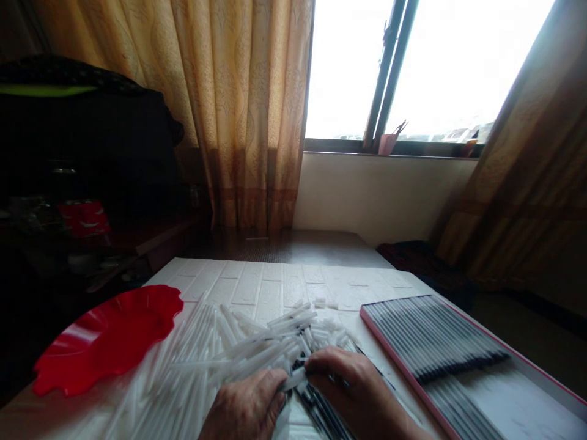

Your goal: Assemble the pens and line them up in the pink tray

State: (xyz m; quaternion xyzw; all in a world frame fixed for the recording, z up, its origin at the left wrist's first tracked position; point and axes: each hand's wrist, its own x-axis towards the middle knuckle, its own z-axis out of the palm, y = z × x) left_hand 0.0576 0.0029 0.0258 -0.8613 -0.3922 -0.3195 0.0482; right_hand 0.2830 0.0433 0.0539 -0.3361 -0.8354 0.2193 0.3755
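White and plastic, apparently a short tube (296, 380), pinched between left hand (247, 404) and right hand (355, 386), with loose translucent plastic tubes (195, 348) remaining leftward of the grip, pink-edged rectangular tray (516, 391) part-filled rightward.

Glare whites out the window (435, 73), while the left side sinks into shadow.

Translucent whitish tubes (247, 357) lie in a loose, jumbled heap beside slim dark rods (323, 412).
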